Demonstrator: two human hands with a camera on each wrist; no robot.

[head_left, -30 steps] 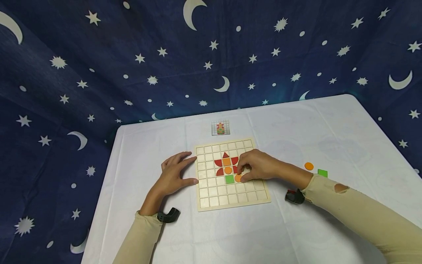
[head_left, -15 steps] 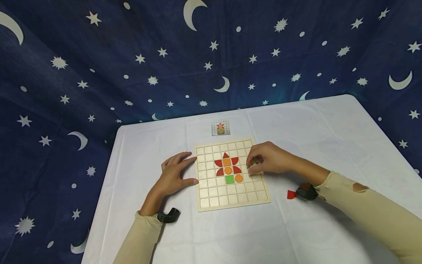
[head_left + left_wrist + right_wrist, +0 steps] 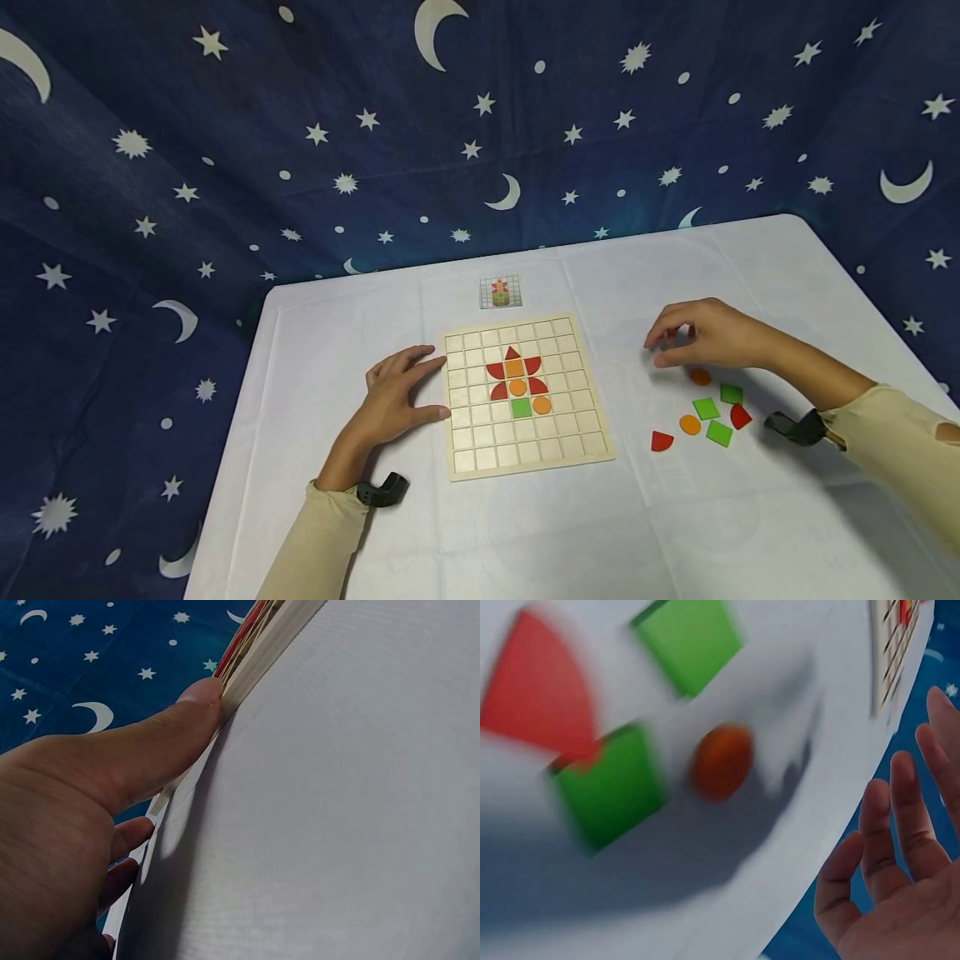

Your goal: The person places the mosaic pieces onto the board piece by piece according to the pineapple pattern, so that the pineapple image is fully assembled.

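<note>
Loose pieces point(image 3: 705, 408) right of board point(image 3: 525, 467)

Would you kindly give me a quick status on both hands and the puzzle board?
Left hand open, bracing the wooden grid board at its left edge. Right hand open, empty, above the loose pieces on the table. Nothing in the way.

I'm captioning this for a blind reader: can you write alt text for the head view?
A person's left hand rests against a wooden grid board holding red, orange and green shapes, while the right hand hovers over loose pieces on the white table.
</note>
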